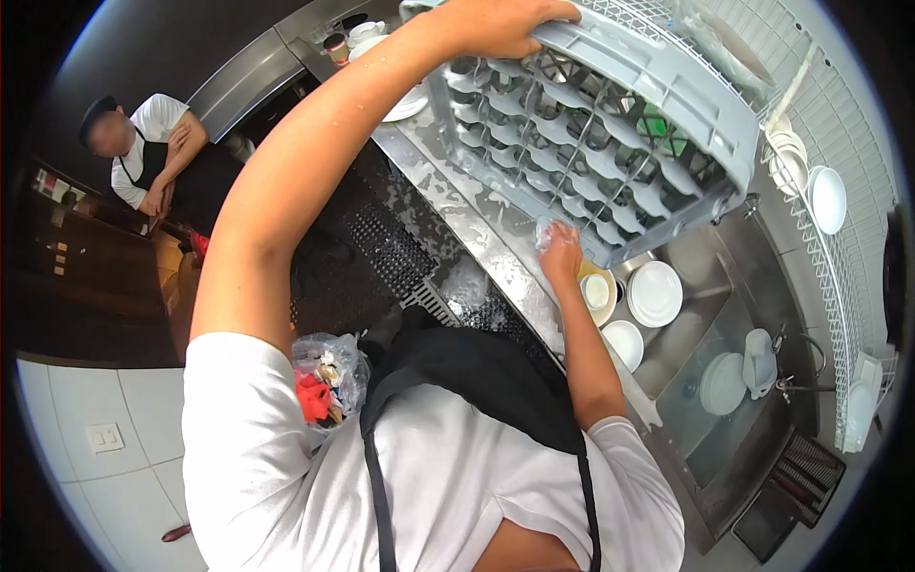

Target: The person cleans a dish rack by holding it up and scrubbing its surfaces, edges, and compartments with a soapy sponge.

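Observation:
A grey plastic glass rack with a grid of compartments is tilted up on its edge above the steel counter and sink. My left hand is closed over its upper rim, arm stretched out. Close to the rack's lower corner, my right hand has its fingers closed round a small clear, shiny thing; its kind is too small to make out. Just below that hand are a yellow bowl with a white cup-like piece in it, and stacked white plates.
More white plates lie in the right sink basin beside a tap. A wire shelf holding dishes runs along the right wall. Plates stand on the far counter. Another person is at the left. A rubbish bag hangs near my left side.

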Available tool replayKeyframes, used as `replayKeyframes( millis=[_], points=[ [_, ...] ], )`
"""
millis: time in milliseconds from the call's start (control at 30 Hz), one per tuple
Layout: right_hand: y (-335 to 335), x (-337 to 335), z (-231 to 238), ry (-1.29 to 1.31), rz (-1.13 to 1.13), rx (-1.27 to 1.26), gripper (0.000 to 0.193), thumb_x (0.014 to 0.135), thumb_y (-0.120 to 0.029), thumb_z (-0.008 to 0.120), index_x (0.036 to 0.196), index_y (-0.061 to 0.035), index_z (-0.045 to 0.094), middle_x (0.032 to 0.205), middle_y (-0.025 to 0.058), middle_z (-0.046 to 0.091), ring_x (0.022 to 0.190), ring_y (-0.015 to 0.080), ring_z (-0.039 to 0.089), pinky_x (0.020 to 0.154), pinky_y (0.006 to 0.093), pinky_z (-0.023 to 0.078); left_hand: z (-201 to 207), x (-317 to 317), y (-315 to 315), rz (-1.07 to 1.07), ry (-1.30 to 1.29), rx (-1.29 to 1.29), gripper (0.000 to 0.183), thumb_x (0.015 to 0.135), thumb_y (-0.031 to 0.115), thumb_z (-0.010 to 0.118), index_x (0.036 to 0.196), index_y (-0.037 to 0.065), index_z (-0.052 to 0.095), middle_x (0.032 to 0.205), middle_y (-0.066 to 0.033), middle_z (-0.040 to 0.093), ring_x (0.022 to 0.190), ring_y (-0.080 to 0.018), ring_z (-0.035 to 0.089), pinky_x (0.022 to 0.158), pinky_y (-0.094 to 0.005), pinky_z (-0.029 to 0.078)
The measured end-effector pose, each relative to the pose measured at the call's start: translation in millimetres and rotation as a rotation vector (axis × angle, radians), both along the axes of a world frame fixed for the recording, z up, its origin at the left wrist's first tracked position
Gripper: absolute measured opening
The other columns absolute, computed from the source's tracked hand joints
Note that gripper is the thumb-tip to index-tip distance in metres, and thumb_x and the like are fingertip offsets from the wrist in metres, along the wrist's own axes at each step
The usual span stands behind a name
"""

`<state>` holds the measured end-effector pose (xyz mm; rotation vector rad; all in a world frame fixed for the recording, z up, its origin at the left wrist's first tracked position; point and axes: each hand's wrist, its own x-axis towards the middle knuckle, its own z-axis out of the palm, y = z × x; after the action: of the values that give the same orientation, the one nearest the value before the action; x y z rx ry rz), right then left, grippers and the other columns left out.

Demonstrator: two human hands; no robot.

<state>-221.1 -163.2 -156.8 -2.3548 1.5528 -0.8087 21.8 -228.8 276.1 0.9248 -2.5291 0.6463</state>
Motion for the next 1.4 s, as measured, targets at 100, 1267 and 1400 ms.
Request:
replayKeyframes(
  millis=[100, 1267, 1400],
  points=[
    [-6.9, 3.3, 0.9, -0.011, 0.032, -0.024, 0.034, 0.072, -0.003, 0.073, 0.105, -0.0048, 0.07, 0.123, 0.0102, 0.068, 0.11, 0.0357, 0.061, 0.093, 0.0442, 0.053, -6.6, 12.1, -19.9, -0.059, 0.079, -0.031, 0.045, 0.072, 0.007, 0.066, 0.117, 0.008, 0.065, 0.096, -0.0163, 0.059, 0.095, -0.039, 0.061, 0.085, -0.0486, 0.05],
    [-441.7, 401.9, 54.9, 0.096, -0.758, 0.426, 0.036, 0.085, -0.022, 0.068, 0.117, -0.0074, 0.074, 0.128, 0.0172, 0.07, 0.118, 0.0332, 0.068, 0.096, 0.0431, 0.055, -417.9, 455.2, 229.4, 0.956, 1.231, 0.643, 0.023, 0.094, -0.007, 0.058, 0.114, -0.002, 0.07, 0.108, -0.0156, 0.069, 0.099, -0.0298, 0.07, 0.089, -0.0348, 0.055],
    [-501.5, 374.3, 43.6, 0.377, -0.341, 0.477, 0.026, 0.086, -0.026, 0.065, 0.098, -0.0061, 0.077, 0.109, 0.0191, 0.075, 0.098, 0.0343, 0.073, 0.078, 0.0476, 0.057, -450.5, 463.3, 295.6, 1.196, 1.449, 0.72, 0.024, 0.095, -0.007, 0.057, 0.116, -0.004, 0.069, 0.111, -0.0137, 0.069, 0.1, -0.0225, 0.07, 0.088, -0.0333, 0.057]
  ],
)
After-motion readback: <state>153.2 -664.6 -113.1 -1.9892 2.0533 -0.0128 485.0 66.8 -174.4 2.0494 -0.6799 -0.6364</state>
